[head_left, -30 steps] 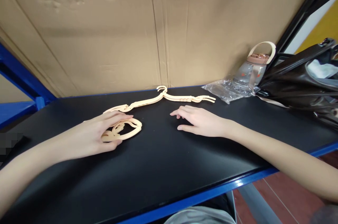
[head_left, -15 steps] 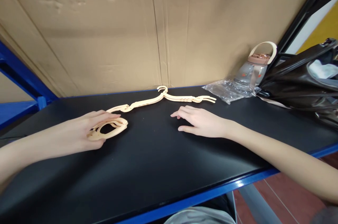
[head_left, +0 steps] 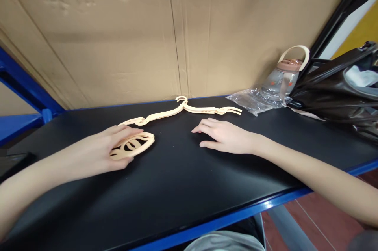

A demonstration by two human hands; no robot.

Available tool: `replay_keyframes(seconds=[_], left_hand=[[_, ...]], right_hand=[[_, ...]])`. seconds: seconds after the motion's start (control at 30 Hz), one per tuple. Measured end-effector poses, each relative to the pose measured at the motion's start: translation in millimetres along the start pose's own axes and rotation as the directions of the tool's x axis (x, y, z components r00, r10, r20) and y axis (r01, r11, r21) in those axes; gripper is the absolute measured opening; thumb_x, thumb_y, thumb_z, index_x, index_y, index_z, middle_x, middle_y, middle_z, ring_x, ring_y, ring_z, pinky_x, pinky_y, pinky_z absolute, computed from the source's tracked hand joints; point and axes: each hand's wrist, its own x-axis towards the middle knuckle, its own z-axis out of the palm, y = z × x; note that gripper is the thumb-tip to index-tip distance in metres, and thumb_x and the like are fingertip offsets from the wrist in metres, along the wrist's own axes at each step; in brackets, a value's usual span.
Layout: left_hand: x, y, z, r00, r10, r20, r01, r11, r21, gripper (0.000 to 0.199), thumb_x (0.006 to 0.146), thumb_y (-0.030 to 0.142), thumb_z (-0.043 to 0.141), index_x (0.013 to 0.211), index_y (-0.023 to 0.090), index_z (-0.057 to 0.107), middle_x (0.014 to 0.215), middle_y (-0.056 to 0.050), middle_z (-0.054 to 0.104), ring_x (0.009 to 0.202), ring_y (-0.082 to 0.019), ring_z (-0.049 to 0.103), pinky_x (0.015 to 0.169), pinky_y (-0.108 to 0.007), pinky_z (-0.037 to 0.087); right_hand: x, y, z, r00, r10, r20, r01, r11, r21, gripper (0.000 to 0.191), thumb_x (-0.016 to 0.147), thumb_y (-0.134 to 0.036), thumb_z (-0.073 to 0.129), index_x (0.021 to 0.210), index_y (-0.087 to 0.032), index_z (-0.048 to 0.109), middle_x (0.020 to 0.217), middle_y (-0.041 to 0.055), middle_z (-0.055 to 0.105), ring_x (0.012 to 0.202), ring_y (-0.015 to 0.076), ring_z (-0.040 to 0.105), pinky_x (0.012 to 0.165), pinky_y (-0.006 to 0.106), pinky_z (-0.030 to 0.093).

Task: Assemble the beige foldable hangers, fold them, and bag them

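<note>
My left hand (head_left: 103, 150) is closed around a cream folded clothes hanger (head_left: 149, 140), held low over the black tabletop. Part of that hanger is hidden behind my fingers and thumb; curved pieces show inside its loop. Beyond it, a second cream clothes hanger (head_left: 165, 114) lies unfolded along the back of the table, hook toward the cardboard. My right hand (head_left: 220, 136) hovers over or rests on the table just in front of this hanger's right arm. Its fingers and thumb are apart, and it holds nothing.
Brown cardboard (head_left: 118, 38) stands along the back edge. At the right are a clear plastic bag (head_left: 251, 103), a water bottle (head_left: 279, 83) with a looped handle, and a dark shiny bag (head_left: 330, 89). The black table (head_left: 183, 192) has a blue metal frame.
My left hand has moved a little to the right with the folded hanger, and more curved pieces show inside its loop. My right hand is almost still.
</note>
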Motion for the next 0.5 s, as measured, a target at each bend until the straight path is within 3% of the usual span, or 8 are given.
replay_keyframes(seconds=[0.13, 0.23, 0.37, 0.43, 0.5], left_hand=[[5, 24, 6.6, 0.991, 0.13, 0.011, -0.129, 0.99, -0.058, 0.058, 0.08, 0.035, 0.057, 0.137, 0.029, 0.048, 0.139, -0.003, 0.052, 0.125, -0.027, 0.05, 0.102, -0.036, 0.043], [5, 26, 6.8, 0.985, 0.172, 0.029, -0.169, 0.983, -0.075, 0.059, 0.079, 0.034, 0.058, 0.137, 0.029, 0.048, 0.139, -0.003, 0.052, 0.126, -0.026, 0.05, 0.102, -0.034, 0.044], [-4, 17, 4.9, 0.995, 0.091, -0.042, -0.098, 0.976, -0.197, 0.052, 0.08, 0.041, 0.054, 0.131, 0.029, 0.053, 0.134, -0.002, 0.057, 0.113, -0.024, 0.059, 0.093, -0.033, 0.051], [-11, 11, 5.7, 0.991, 0.007, -0.134, -0.042, 0.965, -0.26, 0.049, 0.08, 0.049, 0.048, 0.125, 0.031, 0.058, 0.126, 0.0, 0.063, 0.105, -0.023, 0.063, 0.086, -0.033, 0.054], [-17, 4, 5.5, 0.964, -0.083, -0.253, 0.029, 0.977, -0.211, 0.05, 0.076, 0.055, 0.046, 0.117, 0.033, 0.063, 0.117, 0.003, 0.068, 0.098, -0.024, 0.066, 0.081, -0.034, 0.057]], right_hand=[[0, -1, 1, 1.0, -0.011, -0.009, 0.011, 1.0, -0.019, 0.037, 0.095, -0.035, 0.048, 0.127, -0.016, 0.053, 0.117, 0.0108, 0.058, 0.111, 0.0257, 0.054, 0.094, 0.043, 0.048], [0, -2, 1, 1.0, -0.015, -0.018, 0.015, 0.999, -0.03, 0.036, 0.095, -0.034, 0.048, 0.126, -0.016, 0.054, 0.115, 0.0113, 0.058, 0.109, 0.0258, 0.055, 0.093, 0.044, 0.048], [-1, -2, 1, 0.999, -0.026, -0.026, 0.025, 0.999, -0.034, 0.036, 0.095, -0.035, 0.048, 0.125, -0.016, 0.055, 0.114, 0.0112, 0.059, 0.107, 0.0257, 0.055, 0.092, 0.044, 0.049], [-2, -2, 1, 0.999, -0.031, -0.024, 0.03, 0.999, -0.041, 0.036, 0.096, -0.035, 0.047, 0.125, -0.016, 0.055, 0.113, 0.0109, 0.058, 0.107, 0.0256, 0.055, 0.092, 0.043, 0.049], [-3, -1, 2, 0.999, -0.036, -0.027, 0.035, 0.998, -0.043, 0.035, 0.096, -0.036, 0.046, 0.125, -0.017, 0.055, 0.113, 0.0109, 0.058, 0.106, 0.0255, 0.056, 0.091, 0.043, 0.05]])
